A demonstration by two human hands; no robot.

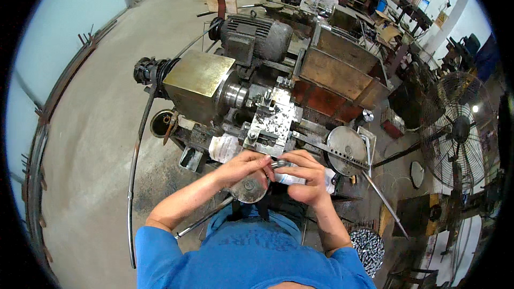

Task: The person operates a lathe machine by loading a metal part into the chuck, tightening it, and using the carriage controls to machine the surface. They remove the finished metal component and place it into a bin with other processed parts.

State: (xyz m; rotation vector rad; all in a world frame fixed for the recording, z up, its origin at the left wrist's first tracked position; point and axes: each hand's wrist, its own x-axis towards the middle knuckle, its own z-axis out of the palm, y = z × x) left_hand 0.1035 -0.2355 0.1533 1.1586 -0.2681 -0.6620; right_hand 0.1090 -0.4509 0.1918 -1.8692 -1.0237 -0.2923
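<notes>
My left hand (250, 165) and my right hand (306, 175) meet in front of a small lathe, fingers closed. Between their fingertips is a small shiny metal part (277, 164), mostly covered, so its exact shape cannot be made out. Just beyond the hands lies the lathe's tool slide (273, 120), a flat metal plate sprinkled with dark chips and fitted with upright bolts. The spindle nose (235, 96) sticks out of the boxy headstock (199, 73) behind it on the left. Below my left hand is a round metal disc (249, 189).
A large motor (256, 37) sits behind the headstock, beside a rusty metal bin (337, 72). To the right are a round metal plate (345, 147), a bar with holes (337, 152) and a caged fan (458, 128). A container of small metal pieces (367, 249) stands at lower right.
</notes>
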